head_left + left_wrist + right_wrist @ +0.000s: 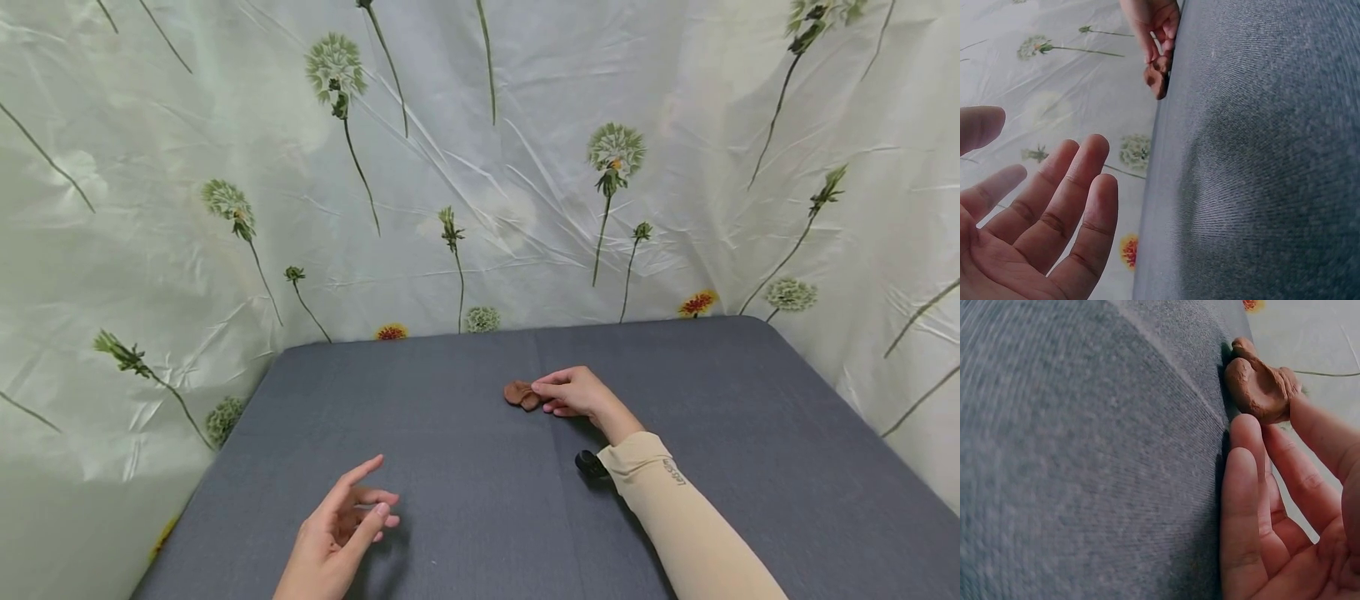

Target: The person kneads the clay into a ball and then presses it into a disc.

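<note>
A small brown lump (521, 393) that looks like clay lies near the middle of the grey table (465, 392). My right hand (542, 397), in a beige sleeve, reaches it from the right. Its thumb lies on top and a fingertip meets the lump's near edge, pinching it. In the right wrist view the lump (1259, 386) rests on the cloth, and the other fingers (1241, 506) of the right hand (1269, 419) lie straight beside it. My left hand (378, 487) hovers over the front left of the table, fingers spread and holding nothing. The left wrist view shows the left hand (1041, 140) the same way.
A white sheet printed with dandelions (615, 154) hangs round the table on three sides. The table's left edge (225, 450) and right edge (847, 400) drop off onto that sheet. A black wrist mount (591, 464) sits under my right forearm.
</note>
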Demonstrator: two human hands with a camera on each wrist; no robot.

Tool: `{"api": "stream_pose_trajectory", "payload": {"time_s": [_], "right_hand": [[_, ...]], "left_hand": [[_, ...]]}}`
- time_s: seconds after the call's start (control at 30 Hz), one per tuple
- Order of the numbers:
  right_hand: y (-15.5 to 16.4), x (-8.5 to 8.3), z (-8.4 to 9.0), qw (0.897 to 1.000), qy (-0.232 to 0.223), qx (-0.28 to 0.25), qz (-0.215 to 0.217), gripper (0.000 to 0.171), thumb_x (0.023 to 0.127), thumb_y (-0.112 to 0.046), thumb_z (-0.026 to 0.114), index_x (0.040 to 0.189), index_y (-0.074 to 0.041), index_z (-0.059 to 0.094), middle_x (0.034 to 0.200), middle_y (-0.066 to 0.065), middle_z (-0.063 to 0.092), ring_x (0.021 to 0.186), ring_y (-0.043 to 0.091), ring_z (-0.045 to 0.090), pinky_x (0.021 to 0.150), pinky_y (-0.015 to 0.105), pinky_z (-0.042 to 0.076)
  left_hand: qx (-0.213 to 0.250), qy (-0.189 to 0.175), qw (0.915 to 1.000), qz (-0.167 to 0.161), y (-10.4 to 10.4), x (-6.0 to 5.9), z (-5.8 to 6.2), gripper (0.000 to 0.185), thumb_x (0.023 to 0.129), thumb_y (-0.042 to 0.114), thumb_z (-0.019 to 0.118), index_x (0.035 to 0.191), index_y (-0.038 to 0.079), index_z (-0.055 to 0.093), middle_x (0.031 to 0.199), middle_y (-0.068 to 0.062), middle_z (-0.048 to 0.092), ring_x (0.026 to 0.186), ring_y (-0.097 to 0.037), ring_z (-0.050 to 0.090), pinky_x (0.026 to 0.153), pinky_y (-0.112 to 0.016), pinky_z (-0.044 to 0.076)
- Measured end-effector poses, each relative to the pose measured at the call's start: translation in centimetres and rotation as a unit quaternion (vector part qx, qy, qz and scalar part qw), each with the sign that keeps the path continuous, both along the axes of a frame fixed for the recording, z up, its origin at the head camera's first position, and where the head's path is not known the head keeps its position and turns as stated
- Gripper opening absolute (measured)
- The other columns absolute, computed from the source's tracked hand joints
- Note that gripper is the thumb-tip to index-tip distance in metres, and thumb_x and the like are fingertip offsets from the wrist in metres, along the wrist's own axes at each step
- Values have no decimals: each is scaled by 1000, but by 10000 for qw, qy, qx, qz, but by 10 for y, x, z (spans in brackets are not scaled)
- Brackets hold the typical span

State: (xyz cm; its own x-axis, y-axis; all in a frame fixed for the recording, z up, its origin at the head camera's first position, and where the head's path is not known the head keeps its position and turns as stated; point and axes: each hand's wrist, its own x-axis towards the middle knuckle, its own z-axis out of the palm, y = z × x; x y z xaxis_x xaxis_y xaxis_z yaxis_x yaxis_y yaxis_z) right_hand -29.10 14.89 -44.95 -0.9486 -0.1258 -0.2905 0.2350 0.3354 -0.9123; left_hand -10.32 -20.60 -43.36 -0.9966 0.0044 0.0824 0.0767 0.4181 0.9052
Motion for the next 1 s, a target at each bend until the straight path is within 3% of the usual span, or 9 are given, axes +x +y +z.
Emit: {"api": "stream_pose_trajectory", "payload": {"time_s": [0.2, 0.57, 0.73, 1.0], "right_hand": [[-3, 0, -1, 9998, 52, -67, -151, 32, 106, -21, 71, 128, 2, 76, 92, 1, 77, 69, 3, 70, 61, 19, 56], [1, 9, -2, 9994, 257, 44, -222, 31, 108, -24, 70, 127, -1, 77, 99, 4, 79, 72, 5, 70, 63, 21, 57], [12, 29, 7, 9976, 659, 205, 91, 32, 107, -27, 70, 127, -2, 77, 101, 6, 80, 79, 8, 71, 72, 25, 58], [44, 80, 27, 9933, 1094, -94, 372, 32, 107, -26, 70, 126, -1, 77, 107, 2, 79, 91, 13, 72, 80, 33, 58]], "left_hand": [[-15, -245, 9997, 41, 0, -3, 2, 50, 106, 24, 71, 154, 26, 56, 111, -6, 78, 87, -13, 78, 72, -30, 62], [-22, -282, 9996, 2, 4, -3, 2, 50, 106, 25, 71, 154, 25, 55, 111, -7, 77, 88, -13, 79, 73, -30, 62], [-50, -270, 9996, -105, 10, -6, 6, 49, 106, 28, 71, 152, 33, 56, 113, -6, 78, 89, -14, 79, 75, -30, 62], [-18, 19, 9961, -886, 28, -22, 20, 51, 106, 23, 71, 152, 38, 54, 117, -11, 77, 94, -23, 80, 83, -27, 63]]}}
